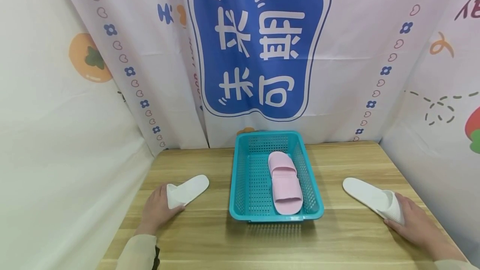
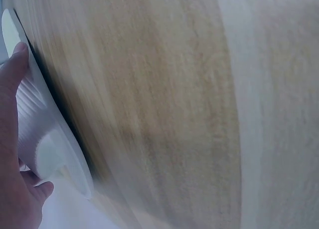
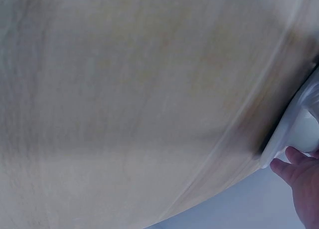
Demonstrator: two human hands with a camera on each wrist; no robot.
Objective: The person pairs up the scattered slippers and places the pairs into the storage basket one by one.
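My left hand (image 1: 157, 208) grips a white slipper (image 1: 195, 186) by its ribbed strap end, low over the table's left side. In the left wrist view, the thumb and fingers lie around the strap of that slipper (image 2: 45, 114). On the right side, my right hand (image 1: 417, 222) holds a second white slipper (image 1: 361, 191) around its strap end, with the sole pointing inward. Only the fingertips (image 3: 282, 169) and part of this slipper (image 3: 281, 144) show in the right wrist view. Between the hands, pink slippers (image 1: 286, 188) lie end to end in a teal basket (image 1: 234, 178), two straps showing.
The basket stands at the back middle of the wood-grain table (image 1: 202, 241), near a printed cloth (image 1: 348, 74) hanging along the back edge. White sheets (image 1: 67, 145) close off the left and right sides.
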